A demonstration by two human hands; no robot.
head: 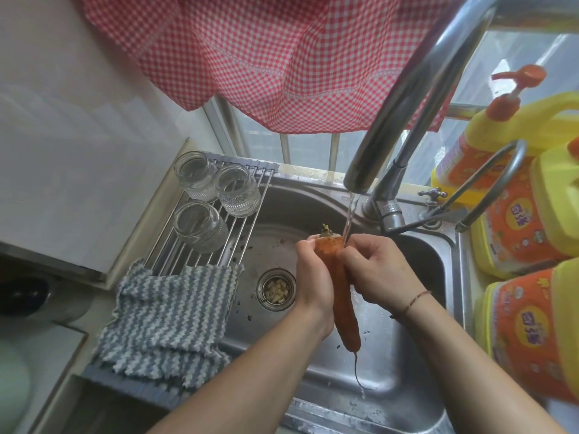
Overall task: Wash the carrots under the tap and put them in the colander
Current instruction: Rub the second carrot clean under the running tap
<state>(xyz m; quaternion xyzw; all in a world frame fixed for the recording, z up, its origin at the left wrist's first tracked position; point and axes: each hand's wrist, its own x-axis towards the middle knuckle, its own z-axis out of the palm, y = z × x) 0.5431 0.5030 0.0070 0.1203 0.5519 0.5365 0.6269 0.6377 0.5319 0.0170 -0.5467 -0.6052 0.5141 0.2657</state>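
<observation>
Over the sink (416, 383), the carrot (343, 292) stands nearly upright between both hands, its leafy top just under the tap (404, 98) where a thin stream of water (349, 214) falls. The left hand (313, 277) curls around its left side; the right hand (379, 270) grips its upper right side, the tapered tip hanging below both.

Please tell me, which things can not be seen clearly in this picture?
All in the head view:
- Colander: not in frame.
- Carrot: its middle is hidden by the left hand and right hand.
- Detergent bottles: cut by the right edge; labels too blurred to read.
- Strainer contents: too small to identify.
</observation>
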